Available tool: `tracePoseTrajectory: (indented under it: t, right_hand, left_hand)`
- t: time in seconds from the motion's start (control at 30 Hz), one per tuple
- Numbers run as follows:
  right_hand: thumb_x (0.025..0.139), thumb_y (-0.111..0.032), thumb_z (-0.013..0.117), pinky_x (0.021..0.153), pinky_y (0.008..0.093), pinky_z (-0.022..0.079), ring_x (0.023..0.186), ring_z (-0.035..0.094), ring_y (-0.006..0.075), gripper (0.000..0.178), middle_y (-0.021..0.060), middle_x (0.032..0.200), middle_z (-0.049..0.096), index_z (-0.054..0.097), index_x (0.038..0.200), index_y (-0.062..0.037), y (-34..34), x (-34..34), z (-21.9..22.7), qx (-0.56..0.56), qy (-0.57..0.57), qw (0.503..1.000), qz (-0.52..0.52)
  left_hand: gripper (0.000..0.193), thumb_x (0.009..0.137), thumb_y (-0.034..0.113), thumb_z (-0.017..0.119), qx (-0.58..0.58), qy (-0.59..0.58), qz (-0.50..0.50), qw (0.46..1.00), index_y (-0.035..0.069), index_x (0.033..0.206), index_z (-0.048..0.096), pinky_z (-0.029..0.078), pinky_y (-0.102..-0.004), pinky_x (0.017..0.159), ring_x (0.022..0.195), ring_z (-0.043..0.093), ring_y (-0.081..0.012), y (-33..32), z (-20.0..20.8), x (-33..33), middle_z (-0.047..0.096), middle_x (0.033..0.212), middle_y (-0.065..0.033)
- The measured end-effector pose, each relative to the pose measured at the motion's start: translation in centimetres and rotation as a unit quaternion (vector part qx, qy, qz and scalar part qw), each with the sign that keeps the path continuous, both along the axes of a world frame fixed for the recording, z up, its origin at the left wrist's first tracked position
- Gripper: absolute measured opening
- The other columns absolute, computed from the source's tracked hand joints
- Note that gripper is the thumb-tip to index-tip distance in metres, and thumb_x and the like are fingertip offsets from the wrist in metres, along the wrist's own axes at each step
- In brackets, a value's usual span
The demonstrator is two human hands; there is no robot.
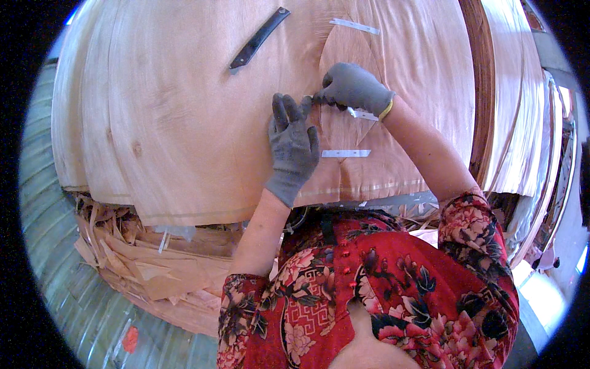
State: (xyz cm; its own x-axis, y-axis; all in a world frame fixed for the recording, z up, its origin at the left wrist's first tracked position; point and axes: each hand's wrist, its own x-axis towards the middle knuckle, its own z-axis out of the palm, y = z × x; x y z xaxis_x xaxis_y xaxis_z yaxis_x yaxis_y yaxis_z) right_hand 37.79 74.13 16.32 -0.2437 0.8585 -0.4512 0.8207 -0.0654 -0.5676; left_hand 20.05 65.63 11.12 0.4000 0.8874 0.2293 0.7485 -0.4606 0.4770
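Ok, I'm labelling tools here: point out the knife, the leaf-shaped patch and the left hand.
knife (258, 39), head view, mid-blade.
patch (345, 55), head view, upper part.
left hand (294, 147), head view, back of glove.

On the veneer sheet (184, 123), the patch (344, 55) lies under the right hand's fingers (326, 95); the knife (258, 40) lies beyond and left of the left hand's fingers (289, 111); 1 tape strip (346, 153) sits nearer, to their right.

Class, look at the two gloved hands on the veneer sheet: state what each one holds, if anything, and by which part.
The left hand holds nothing; it lies flat on the veneer sheet. The right hand is closed at the leaf-shaped patch, but what its grip holds cannot be told.
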Motion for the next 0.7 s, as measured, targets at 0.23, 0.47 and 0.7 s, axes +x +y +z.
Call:
tracePoseTrajectory:
  t: [0.23, 0.47, 0.7]
  right_hand:
    - [0.075, -0.038, 0.064, 0.051, 0.0343, 0.045, 0.049, 0.059, 0.0225, 0.041, 0.0124, 0.055, 0.059, 0.064, 0.067, 0.0021, 0.1, -0.1, 0.0, -0.018, -0.009, 1.000, 0.021]
    - [0.073, -0.047, 0.062, 0.060, 0.0406, 0.047, 0.062, 0.062, 0.0269, 0.046, 0.0095, 0.055, 0.060, 0.064, 0.062, -0.0033, 0.6, -0.4, 0.3, 0.089, -0.170, 0.976, 0.103]
    - [0.070, -0.051, 0.063, 0.062, 0.0406, 0.048, 0.069, 0.063, 0.0312, 0.046, 0.0129, 0.072, 0.065, 0.067, 0.073, -0.0050, 1.0, 0.0, 2.6, 0.030, -0.225, 0.963, 0.145]
  left_hand:
    - [0.059, 0.080, 0.012, 0.051, -0.025, 0.005, 0.011, 1.000, 0.005, 0.135, 0.033, 0.024, -0.0502, 0.100, 0.134, 0.012, -0.0394, 0.0, 0.8, 0.2, 0.012, 0.145, -0.0244]
    - [0.064, 0.078, 0.012, 0.054, -0.029, 0.012, 0.020, 0.999, 0.001, 0.136, 0.029, 0.026, -0.0490, 0.099, 0.132, 0.019, -0.0398, 0.1, 0.7, 0.3, 0.023, 0.140, -0.0260]
    - [0.063, 0.078, 0.010, 0.052, 0.012, 0.025, -0.011, 1.000, -0.003, 0.135, 0.028, 0.029, -0.0484, 0.098, 0.132, 0.020, -0.0406, 0.9, 0.9, -0.5, 0.029, 0.138, -0.0245]
